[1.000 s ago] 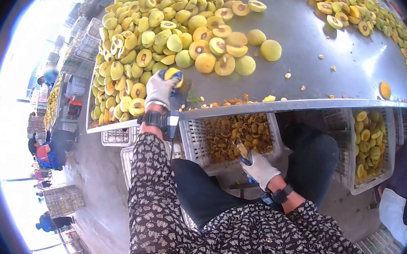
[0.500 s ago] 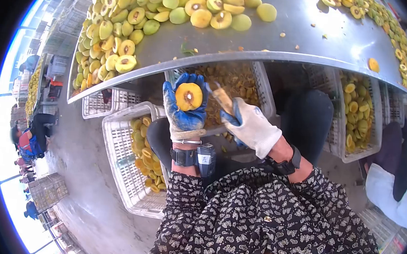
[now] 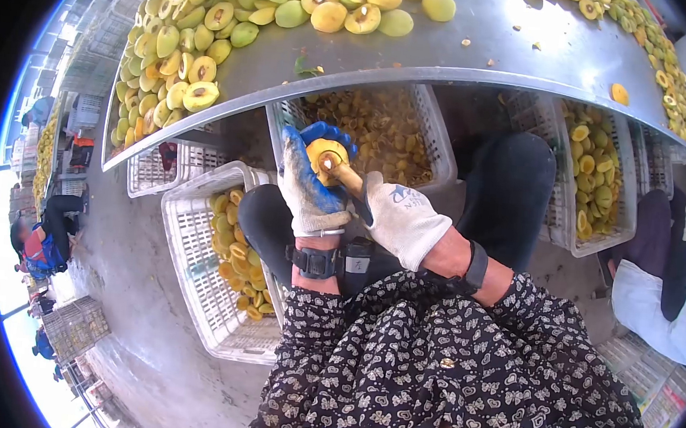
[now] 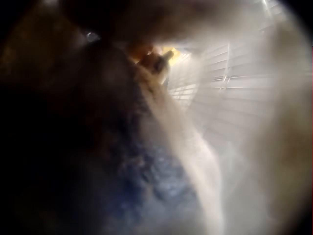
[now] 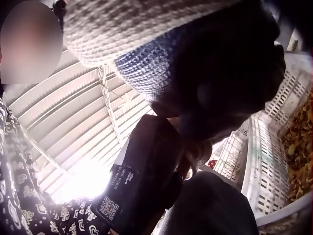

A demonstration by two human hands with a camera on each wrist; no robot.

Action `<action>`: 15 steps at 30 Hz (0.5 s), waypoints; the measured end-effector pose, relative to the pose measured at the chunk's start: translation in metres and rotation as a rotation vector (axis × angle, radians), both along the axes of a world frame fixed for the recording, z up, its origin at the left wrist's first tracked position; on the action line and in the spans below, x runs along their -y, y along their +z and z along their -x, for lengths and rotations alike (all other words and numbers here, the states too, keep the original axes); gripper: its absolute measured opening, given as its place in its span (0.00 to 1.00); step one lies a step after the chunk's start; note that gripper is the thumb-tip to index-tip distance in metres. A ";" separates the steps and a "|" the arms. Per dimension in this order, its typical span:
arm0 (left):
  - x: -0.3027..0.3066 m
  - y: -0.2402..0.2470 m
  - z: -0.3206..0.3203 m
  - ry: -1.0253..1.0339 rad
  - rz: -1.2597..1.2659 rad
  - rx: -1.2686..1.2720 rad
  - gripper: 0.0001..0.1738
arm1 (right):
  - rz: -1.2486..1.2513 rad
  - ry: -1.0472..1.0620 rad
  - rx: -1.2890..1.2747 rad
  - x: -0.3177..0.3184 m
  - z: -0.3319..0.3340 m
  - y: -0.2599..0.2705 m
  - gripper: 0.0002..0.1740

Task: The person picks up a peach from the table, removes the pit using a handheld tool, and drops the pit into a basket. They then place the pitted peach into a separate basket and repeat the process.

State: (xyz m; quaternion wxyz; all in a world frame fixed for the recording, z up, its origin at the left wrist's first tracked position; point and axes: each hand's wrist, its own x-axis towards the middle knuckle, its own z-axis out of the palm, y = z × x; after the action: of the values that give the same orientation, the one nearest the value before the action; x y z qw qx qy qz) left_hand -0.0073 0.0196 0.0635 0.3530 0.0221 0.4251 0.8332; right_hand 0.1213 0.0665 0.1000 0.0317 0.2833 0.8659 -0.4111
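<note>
In the head view my left hand (image 3: 313, 188), in a white glove with a blue palm, holds a halved yellow stone fruit (image 3: 321, 150) with its cut face turned up. My gloved right hand (image 3: 406, 217) grips a wooden-handled tool (image 3: 349, 179). The tool's end meets the cut face beside the pale pit, its metal tip hidden in the flesh. Both hands are close together over my lap, below the table edge. The left wrist view is dark and blurred, with part of the blue glove (image 4: 156, 171) showing. The right wrist view shows the glove's knit cuff (image 5: 146, 29).
A metal table (image 3: 448, 70) bears a heap of halved fruit (image 3: 180, 43) at left and more at right. Beneath it stands a crate (image 3: 440, 129) of scraps. Crates of fruit halves stand left (image 3: 201, 307) and right (image 3: 626, 210). Another person (image 3: 664, 292) sits at far right.
My left hand has come back from the heap on the table with a fruit half, turned palm up. The right hand has brought the tool up and onto the fruit's cut face.
</note>
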 end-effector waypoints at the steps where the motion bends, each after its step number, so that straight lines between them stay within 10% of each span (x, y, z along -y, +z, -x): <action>1: 0.000 -0.001 0.000 -0.012 0.015 0.003 0.25 | 0.006 0.012 0.004 0.000 -0.003 -0.004 0.13; 9: 0.000 -0.012 0.000 -0.089 0.232 -0.046 0.24 | 0.240 -0.025 -0.035 -0.009 -0.008 -0.024 0.14; 12: -0.002 -0.019 0.006 -0.167 0.002 0.027 0.24 | 0.923 -0.280 -0.112 -0.022 -0.006 -0.007 0.11; 15: -0.002 -0.021 -0.001 -0.148 -0.174 0.007 0.23 | 0.806 -0.329 -0.124 -0.017 0.002 -0.028 0.12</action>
State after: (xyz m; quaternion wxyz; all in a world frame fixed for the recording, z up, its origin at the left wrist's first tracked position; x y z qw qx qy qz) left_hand -0.0067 0.0220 0.0425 0.4117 0.0811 0.3470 0.8388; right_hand 0.1193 0.0839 0.0723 0.0217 0.3572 0.5798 -0.7319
